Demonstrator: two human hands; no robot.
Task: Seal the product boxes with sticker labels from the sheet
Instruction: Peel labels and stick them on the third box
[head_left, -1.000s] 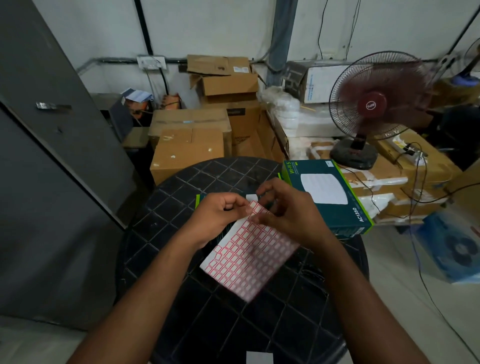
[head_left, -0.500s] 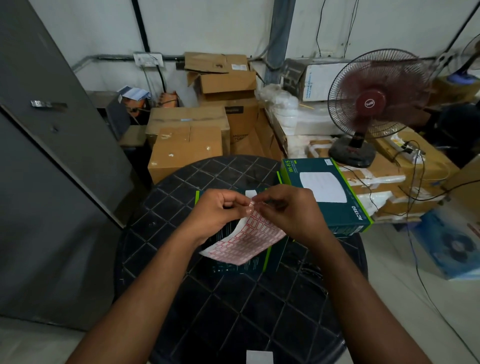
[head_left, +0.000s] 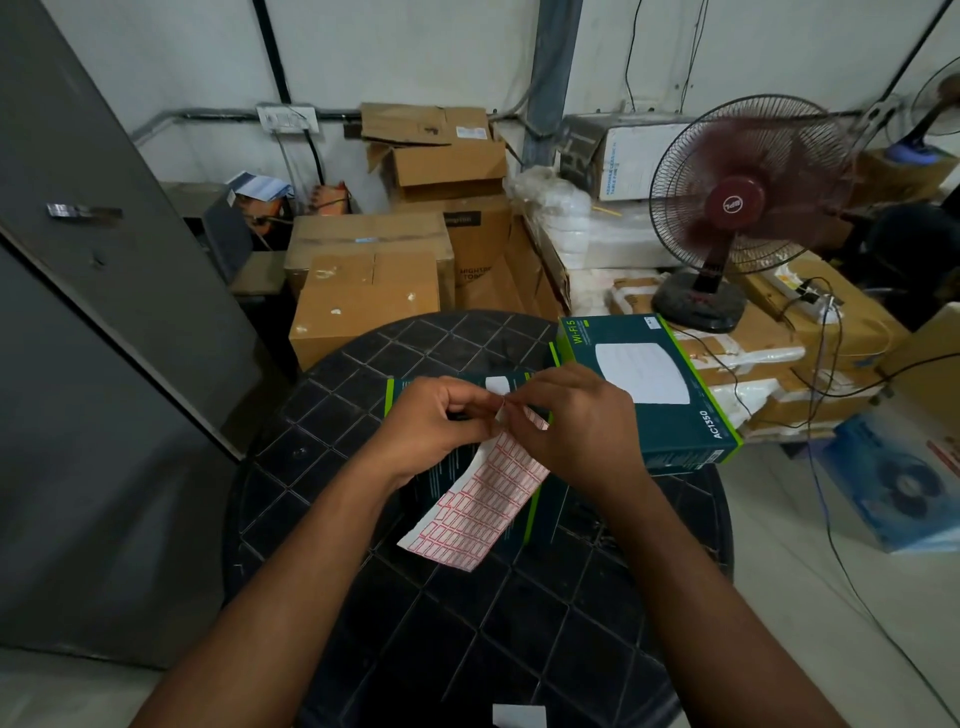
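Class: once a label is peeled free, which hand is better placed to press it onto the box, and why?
Right. The right hand pinches at the sticker sheet top edge, while the left hand holds the sheet over the box.

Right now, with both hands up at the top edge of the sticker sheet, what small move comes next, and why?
Probably peel one label free. The left hand grips the sticker sheet at its top edge while the right hand pinches at the same corner, so a label looks about to lift. The sheet hangs over the near product box, whose flap likely takes it next.
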